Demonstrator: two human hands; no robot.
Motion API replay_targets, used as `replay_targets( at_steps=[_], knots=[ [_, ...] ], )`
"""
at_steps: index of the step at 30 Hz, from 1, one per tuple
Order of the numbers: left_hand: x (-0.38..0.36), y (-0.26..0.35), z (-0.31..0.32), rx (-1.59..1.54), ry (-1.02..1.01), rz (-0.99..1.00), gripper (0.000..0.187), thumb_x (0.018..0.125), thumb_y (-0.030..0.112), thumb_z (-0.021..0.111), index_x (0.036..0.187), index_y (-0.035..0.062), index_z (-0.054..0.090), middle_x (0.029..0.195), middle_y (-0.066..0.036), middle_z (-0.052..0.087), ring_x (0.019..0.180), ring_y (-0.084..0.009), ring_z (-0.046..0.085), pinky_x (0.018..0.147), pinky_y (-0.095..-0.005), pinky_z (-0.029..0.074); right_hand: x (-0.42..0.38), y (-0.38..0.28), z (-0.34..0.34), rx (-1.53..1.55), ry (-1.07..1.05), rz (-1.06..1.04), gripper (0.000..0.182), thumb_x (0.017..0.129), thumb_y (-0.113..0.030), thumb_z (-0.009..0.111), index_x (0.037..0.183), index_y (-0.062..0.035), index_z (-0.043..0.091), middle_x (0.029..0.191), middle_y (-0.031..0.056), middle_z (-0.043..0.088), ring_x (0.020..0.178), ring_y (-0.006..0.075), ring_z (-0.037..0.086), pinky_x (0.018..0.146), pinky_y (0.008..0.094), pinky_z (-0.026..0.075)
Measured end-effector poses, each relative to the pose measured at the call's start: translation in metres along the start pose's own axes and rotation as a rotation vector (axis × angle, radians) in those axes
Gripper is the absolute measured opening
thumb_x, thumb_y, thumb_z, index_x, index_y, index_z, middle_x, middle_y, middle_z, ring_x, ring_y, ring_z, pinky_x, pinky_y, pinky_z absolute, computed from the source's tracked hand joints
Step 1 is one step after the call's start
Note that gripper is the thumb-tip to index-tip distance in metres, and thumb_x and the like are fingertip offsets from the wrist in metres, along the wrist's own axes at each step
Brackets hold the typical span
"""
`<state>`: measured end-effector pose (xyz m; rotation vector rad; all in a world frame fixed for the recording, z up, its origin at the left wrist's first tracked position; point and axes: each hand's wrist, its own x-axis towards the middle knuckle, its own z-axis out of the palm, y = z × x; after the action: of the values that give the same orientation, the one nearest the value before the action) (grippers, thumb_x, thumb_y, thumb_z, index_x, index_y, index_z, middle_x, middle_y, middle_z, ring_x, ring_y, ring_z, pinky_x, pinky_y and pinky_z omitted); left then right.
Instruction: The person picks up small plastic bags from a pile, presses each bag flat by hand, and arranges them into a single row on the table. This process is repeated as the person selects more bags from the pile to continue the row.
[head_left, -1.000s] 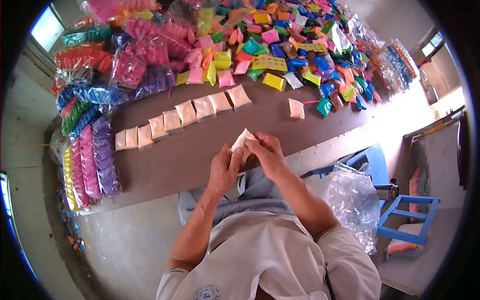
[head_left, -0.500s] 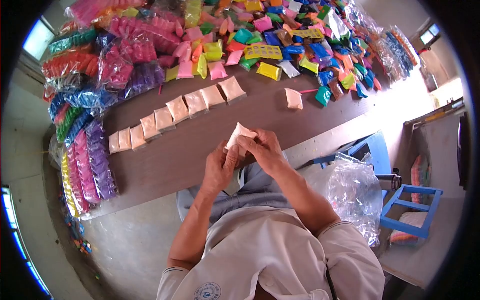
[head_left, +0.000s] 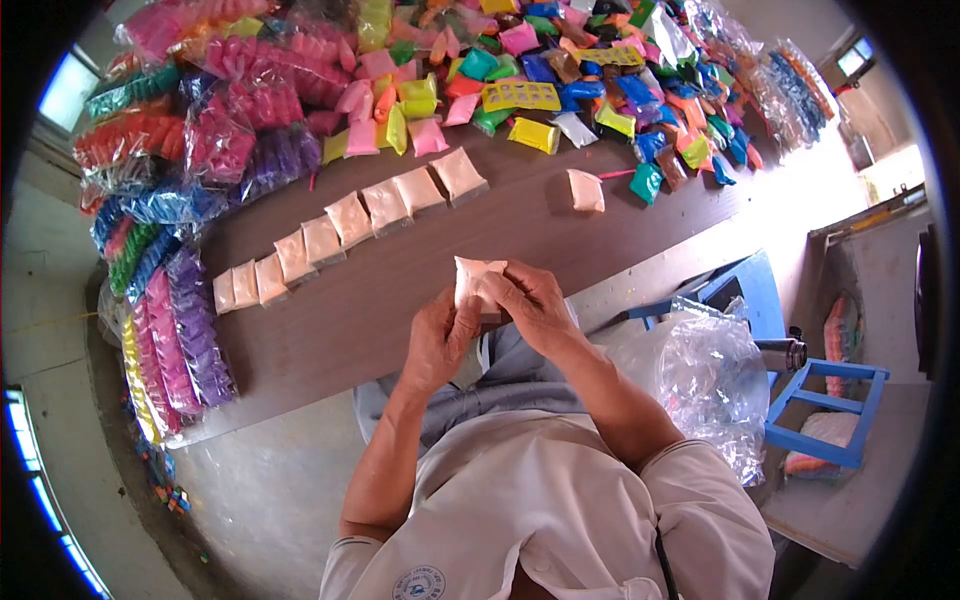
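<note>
Both of my hands grip one small peach-coloured packet at the table's near edge. My left hand closes on its lower left side, thumb pressed against the front. My right hand pinches its right side, with the fingers partly hidden behind it. Beyond them, a slanting row of similar peach packets lies on the brown table. Another single peach packet lies apart, to the right of the row.
Loose colourful packets are heaped at the back. Bagged rows of packets line the left side. On the right are a clear plastic bag, a blue frame and a dark bottle.
The packet between my hands has turned more upright and flatter toward me. Both hands have stayed on it, shifting only slightly. The view has moved a little.
</note>
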<state>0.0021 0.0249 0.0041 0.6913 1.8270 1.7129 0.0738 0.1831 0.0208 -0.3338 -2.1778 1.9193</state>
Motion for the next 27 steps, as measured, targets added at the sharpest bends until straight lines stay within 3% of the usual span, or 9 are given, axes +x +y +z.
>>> replay_targets(
  at_steps=[2, 9, 12, 13, 14, 18, 21, 25, 27],
  knots=[
    [0.001, -0.003, 0.002, 0.027, 0.006, 0.029, 0.036, 0.102, 0.036, 0.055, 0.097, 0.0009, 0.061, 0.07, -0.002, 0.054, 0.066, -0.0089, 0.045, 0.056, -0.027, 0.039, 0.0, 0.007, 0.006, 0.14, 0.089, 0.012, 0.029, 0.098, -0.027, 0.061, 0.107, 0.0004, 0.065, 0.084, 0.0043, 0.064, 0.08, 0.008, 0.053, 0.069, 0.0259, 0.046],
    [0.0, 0.002, -0.005, 0.047, -0.023, -0.058, 0.035, 0.1, 0.034, 0.057, 0.097, -0.0009, 0.061, 0.069, 0.0, 0.053, 0.063, -0.0087, 0.042, 0.054, -0.0292, 0.038, 0.01, 0.01, 0.008, 0.073, 0.047, -0.079, 0.027, 0.097, -0.024, 0.061, 0.106, 0.0006, 0.066, 0.084, 0.0031, 0.064, 0.078, 0.0067, 0.053, 0.068, 0.0256, 0.047],
    [0.002, 0.0, -0.001, 0.027, 0.029, -0.052, 0.032, 0.098, 0.03, 0.059, 0.097, -0.0014, 0.062, 0.067, -0.005, 0.056, 0.06, -0.0124, 0.051, 0.055, -0.0314, 0.041, 0.001, -0.007, 0.017, 0.182, 0.13, 0.029, 0.028, 0.094, -0.026, 0.067, 0.102, 0.001, 0.065, 0.083, 0.0037, 0.063, 0.075, 0.0076, 0.055, 0.067, 0.0265, 0.048],
    [0.002, 0.0, 0.002, 0.026, 0.031, -0.053, 0.032, 0.098, 0.03, 0.059, 0.097, -0.0014, 0.062, 0.067, -0.005, 0.056, 0.06, -0.0124, 0.051, 0.055, -0.0314, 0.041, -0.005, -0.012, 0.02, 0.052, 0.275, 0.027, 0.031, 0.091, -0.028, 0.071, 0.1, 0.0008, 0.063, 0.083, 0.0052, 0.064, 0.074, 0.0094, 0.056, 0.067, 0.0274, 0.048],
    [0.001, 0.0, 0.006, 0.095, 0.069, 0.004, 0.027, 0.097, 0.026, 0.06, 0.097, -0.001, 0.062, 0.068, -0.009, 0.059, 0.061, -0.0192, 0.056, 0.055, -0.0337, 0.043, -0.009, -0.015, 0.021, -0.08, 0.419, 0.023, 0.034, 0.087, -0.029, 0.076, 0.097, 0.0006, 0.062, 0.082, 0.0066, 0.064, 0.074, 0.0112, 0.058, 0.066, 0.0283, 0.049],
    [0.0, -0.006, 0.018, 0.443, 0.158, 0.233, 0.015, 0.088, 0.015, 0.065, 0.094, 0.0013, 0.062, 0.073, -0.018, 0.063, 0.068, -0.0383, 0.064, 0.057, -0.0417, 0.049, -0.016, -0.024, 0.023, -0.274, 0.316, -0.042, 0.044, 0.079, -0.033, 0.082, 0.096, -0.0003, 0.059, 0.081, 0.0094, 0.065, 0.07, 0.0205, 0.062, 0.065, 0.0332, 0.051],
    [0.004, -0.007, 0.026, 0.627, 0.22, 0.397, 0.016, 0.081, 0.011, 0.069, 0.091, 0.0035, 0.061, 0.073, -0.016, 0.064, 0.067, -0.0389, 0.062, 0.058, -0.0441, 0.05, -0.009, -0.029, 0.023, -0.283, 0.359, 0.008, 0.044, 0.079, -0.034, 0.082, 0.095, -0.0002, 0.058, 0.08, 0.0099, 0.064, 0.069, 0.0222, 0.062, 0.065, 0.0343, 0.051],
    [0.0, 0.013, 0.025, 0.597, 0.181, 0.228, 0.019, 0.077, 0.013, 0.075, 0.086, 0.0055, 0.059, 0.072, -0.011, 0.064, 0.067, -0.0322, 0.064, 0.057, -0.0428, 0.05, -0.004, -0.016, 0.015, -0.052, 0.268, 0.137, 0.035, 0.092, -0.032, 0.07, 0.096, 0.0011, 0.062, 0.081, 0.0054, 0.064, 0.072, 0.0122, 0.061, 0.064, 0.0303, 0.05],
    [0.0, 0.009, 0.024, 0.533, 0.163, 0.255, 0.021, 0.078, 0.016, 0.076, 0.083, 0.0054, 0.058, 0.069, -0.009, 0.063, 0.061, -0.0291, 0.063, 0.055, -0.0402, 0.049, -0.001, 0.003, 0.002, -0.016, 0.22, 0.119, 0.031, 0.097, -0.029, 0.063, 0.103, 0.0017, 0.065, 0.086, 0.0016, 0.064, 0.08, 0.0063, 0.058, 0.068, 0.0269, 0.049]
  ],
)
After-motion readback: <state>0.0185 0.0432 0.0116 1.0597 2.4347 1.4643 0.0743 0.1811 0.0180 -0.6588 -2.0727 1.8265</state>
